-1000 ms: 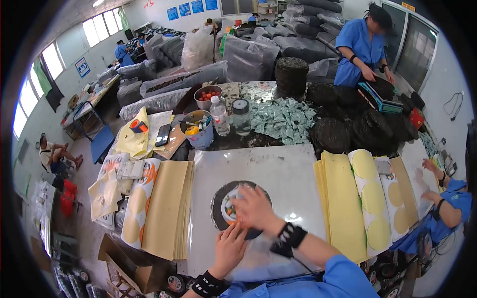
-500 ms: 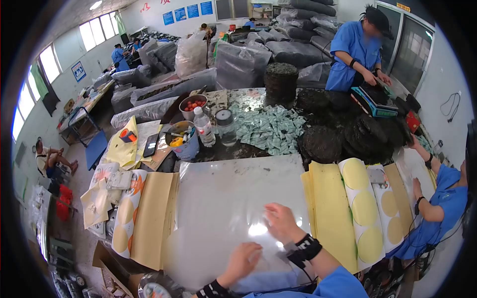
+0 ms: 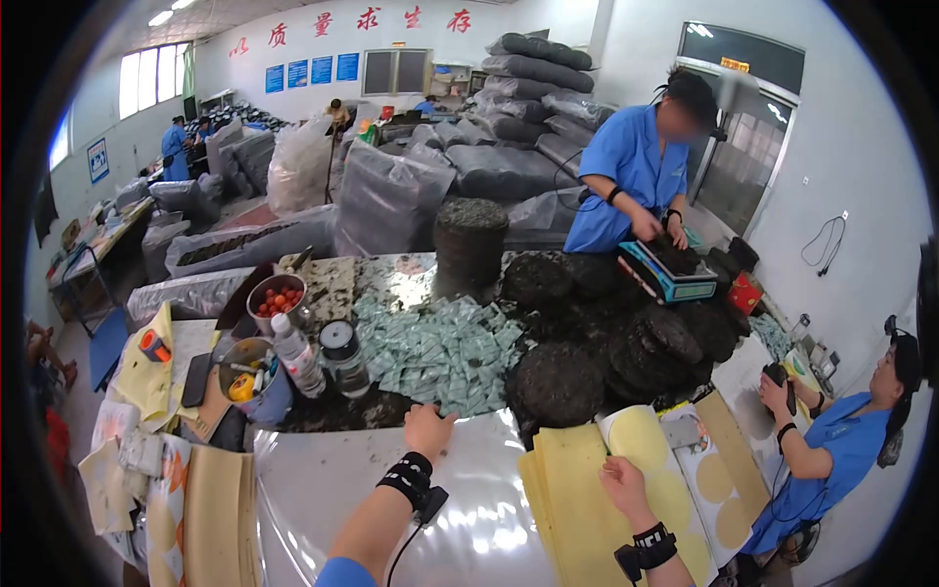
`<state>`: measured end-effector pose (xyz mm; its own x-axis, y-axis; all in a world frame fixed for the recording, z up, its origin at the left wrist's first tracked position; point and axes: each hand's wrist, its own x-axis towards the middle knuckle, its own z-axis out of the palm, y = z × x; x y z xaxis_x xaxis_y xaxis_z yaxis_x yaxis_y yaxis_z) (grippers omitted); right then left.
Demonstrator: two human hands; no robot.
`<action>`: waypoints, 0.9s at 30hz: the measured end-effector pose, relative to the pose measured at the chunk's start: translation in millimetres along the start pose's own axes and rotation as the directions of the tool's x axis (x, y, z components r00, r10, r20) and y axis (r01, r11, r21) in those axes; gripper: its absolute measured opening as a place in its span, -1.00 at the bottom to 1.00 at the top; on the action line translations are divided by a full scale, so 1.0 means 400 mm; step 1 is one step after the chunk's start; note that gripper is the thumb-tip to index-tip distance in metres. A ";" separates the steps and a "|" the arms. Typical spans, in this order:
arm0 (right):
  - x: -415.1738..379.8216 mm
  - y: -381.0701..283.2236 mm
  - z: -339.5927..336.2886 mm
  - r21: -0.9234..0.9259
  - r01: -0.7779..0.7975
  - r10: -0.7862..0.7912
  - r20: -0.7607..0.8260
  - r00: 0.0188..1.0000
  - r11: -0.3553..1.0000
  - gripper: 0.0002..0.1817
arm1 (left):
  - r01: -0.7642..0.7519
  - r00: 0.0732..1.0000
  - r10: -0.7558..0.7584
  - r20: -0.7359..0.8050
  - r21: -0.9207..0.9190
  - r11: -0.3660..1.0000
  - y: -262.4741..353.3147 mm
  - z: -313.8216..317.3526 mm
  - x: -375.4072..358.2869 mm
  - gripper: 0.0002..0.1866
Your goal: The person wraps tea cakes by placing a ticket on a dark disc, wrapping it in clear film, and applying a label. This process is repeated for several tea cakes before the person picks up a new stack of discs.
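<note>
My left hand (image 3: 428, 430) reaches to the far edge of the shiny clear plastic sheet (image 3: 377, 499), beside the pile of small green sachets (image 3: 440, 357). Its thumb stands apart from the fingers and nothing shows in it; the fingertips are partly hidden. Over the yellow paper sheets (image 3: 577, 504) is my right hand (image 3: 626, 486), its fingers curled closed. What they hold, if anything, I cannot make out. Beside it lies a strip of round yellow labels (image 3: 641, 440). Dark wristbands with small wired devices are on both wrists.
Dark round pressed cakes (image 3: 558, 382) lie right of the sachets, and a tall stack (image 3: 471, 245) stands behind. At left are a clear jar (image 3: 344, 360), a water bottle (image 3: 298, 357) and a tool bucket (image 3: 256, 382). One co-worker uses a scale (image 3: 675, 279); another (image 3: 831, 450) stands right.
The view has tilted up and turned right. My left hand has reached forward to the sachets; my right hand has moved from the plastic sheet to the yellow paper. The right co-worker now holds a dark object.
</note>
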<state>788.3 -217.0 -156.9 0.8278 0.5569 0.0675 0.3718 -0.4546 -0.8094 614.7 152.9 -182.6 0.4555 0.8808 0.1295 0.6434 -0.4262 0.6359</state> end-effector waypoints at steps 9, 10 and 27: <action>0.474 -0.059 0.159 -0.204 -0.296 0.226 -0.307 0.924 0.933 -0.19 | 0.392 0.920 -0.157 0.359 -0.833 0.390 -0.254 -0.310 -0.117 -0.90; 0.495 -0.063 0.192 -0.133 -0.327 0.265 -0.345 0.900 0.936 -0.17 | 0.413 0.911 -0.189 0.368 -0.811 0.415 -0.291 -0.385 -0.181 -0.88; -0.283 -0.349 0.443 0.394 -0.131 -0.088 0.491 0.867 0.910 -0.27 | 0.425 0.849 -0.450 0.277 -0.863 0.273 -0.450 -0.744 -0.841 -0.92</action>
<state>568.3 -93.4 -154.9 0.4787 0.8638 -0.1571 0.0641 -0.2128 -0.9750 162.4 -5.1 -114.1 0.2678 0.8827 -0.3862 -0.1617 0.4364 0.8851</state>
